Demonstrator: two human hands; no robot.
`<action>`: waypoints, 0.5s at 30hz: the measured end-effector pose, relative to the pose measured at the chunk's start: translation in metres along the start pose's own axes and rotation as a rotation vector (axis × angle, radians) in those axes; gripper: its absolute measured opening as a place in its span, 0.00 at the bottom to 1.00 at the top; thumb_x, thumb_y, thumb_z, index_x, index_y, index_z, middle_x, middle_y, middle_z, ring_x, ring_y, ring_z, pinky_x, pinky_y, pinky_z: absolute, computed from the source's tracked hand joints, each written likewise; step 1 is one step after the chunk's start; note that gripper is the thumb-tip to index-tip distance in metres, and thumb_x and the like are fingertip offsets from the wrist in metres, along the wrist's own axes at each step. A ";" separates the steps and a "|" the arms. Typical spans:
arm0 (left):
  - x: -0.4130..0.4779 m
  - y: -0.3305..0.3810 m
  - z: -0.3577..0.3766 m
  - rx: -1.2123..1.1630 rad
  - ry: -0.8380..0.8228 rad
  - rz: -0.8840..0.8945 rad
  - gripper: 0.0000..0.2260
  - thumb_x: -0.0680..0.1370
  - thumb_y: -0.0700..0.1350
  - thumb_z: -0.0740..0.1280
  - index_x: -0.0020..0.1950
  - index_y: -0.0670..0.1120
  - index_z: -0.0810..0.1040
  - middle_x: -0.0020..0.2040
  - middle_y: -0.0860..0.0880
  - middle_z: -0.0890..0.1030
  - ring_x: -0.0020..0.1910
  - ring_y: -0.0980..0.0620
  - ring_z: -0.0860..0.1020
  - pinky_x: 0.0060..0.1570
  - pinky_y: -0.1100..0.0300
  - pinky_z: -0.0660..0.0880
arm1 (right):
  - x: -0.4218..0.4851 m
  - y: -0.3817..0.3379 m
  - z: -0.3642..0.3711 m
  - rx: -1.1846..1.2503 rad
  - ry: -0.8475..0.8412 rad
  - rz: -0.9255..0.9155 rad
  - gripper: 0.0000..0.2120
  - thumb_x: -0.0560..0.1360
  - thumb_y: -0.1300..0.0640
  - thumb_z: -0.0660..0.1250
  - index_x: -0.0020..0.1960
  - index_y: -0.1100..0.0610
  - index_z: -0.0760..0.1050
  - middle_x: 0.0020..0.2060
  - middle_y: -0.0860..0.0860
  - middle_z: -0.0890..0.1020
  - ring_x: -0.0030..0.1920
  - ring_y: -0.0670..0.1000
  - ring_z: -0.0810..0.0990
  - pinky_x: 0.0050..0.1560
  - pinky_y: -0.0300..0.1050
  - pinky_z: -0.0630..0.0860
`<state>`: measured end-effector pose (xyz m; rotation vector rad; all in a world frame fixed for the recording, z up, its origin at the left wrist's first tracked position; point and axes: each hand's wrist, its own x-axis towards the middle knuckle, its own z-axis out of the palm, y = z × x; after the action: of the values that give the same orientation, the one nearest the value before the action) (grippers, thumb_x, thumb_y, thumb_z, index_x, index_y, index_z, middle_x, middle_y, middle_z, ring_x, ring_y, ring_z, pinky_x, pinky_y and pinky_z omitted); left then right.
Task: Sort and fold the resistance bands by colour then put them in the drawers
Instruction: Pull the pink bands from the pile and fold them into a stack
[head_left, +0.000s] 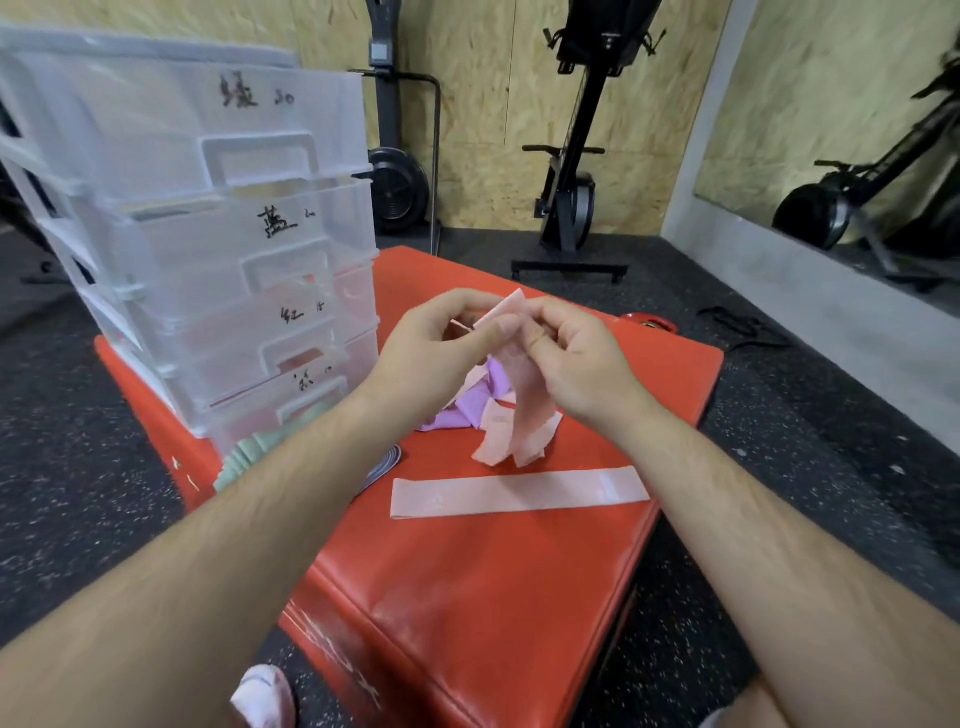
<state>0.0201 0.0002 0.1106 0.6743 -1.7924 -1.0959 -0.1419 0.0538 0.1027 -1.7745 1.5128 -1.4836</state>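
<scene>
A: What is going on with the pink band?

B: Both hands have it raised above the red surface. The left hand and the right hand are each pinched shut on its top end, thumbs and fingertips close together, and the rest hangs down in loose strips whose tips reach the surface.

A: So a fold is being started?

B: That is my reading. To do it well I would first let the hanging part untwist, match the edges at the pinch, then lay it flat and press the crease, the way the flat pink band lies just in front.

A: How many bands do you count?

B: Pink: one in the hands, one flat, and possibly another crumpled under the hanging strips; I cannot separate them. One purple band bunched behind. One rolled grey-purple band by the left forearm. Some pale green bands at the foot of the drawers, number unclear.

A: And the drawers?

B: Four clear drawers in one drawer unit, each with a handwritten label, standing on the left of the surface. Something pink shows inside a lower one.
</scene>
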 end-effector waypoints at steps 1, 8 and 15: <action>-0.001 -0.001 0.000 0.021 0.018 0.008 0.04 0.78 0.47 0.71 0.51 0.50 0.83 0.37 0.54 0.80 0.35 0.56 0.76 0.36 0.62 0.72 | -0.001 0.002 0.000 -0.015 -0.017 0.012 0.10 0.84 0.56 0.62 0.54 0.58 0.80 0.46 0.56 0.85 0.44 0.46 0.79 0.48 0.49 0.77; -0.006 -0.003 -0.011 0.070 0.094 -0.061 0.05 0.78 0.47 0.70 0.44 0.47 0.79 0.34 0.51 0.77 0.32 0.53 0.72 0.33 0.57 0.72 | -0.013 0.006 0.009 0.006 -0.178 0.160 0.11 0.82 0.55 0.66 0.41 0.56 0.74 0.33 0.47 0.73 0.33 0.45 0.69 0.35 0.39 0.66; -0.014 0.005 -0.019 0.196 0.008 -0.097 0.06 0.77 0.45 0.72 0.46 0.43 0.79 0.38 0.46 0.79 0.29 0.53 0.75 0.25 0.59 0.73 | -0.014 0.001 0.007 -0.003 -0.282 0.189 0.16 0.82 0.54 0.66 0.46 0.69 0.74 0.36 0.54 0.69 0.36 0.51 0.66 0.34 0.43 0.63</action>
<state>0.0430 0.0058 0.1129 0.8901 -1.8926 -0.9869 -0.1344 0.0635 0.0926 -1.7052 1.4893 -1.0908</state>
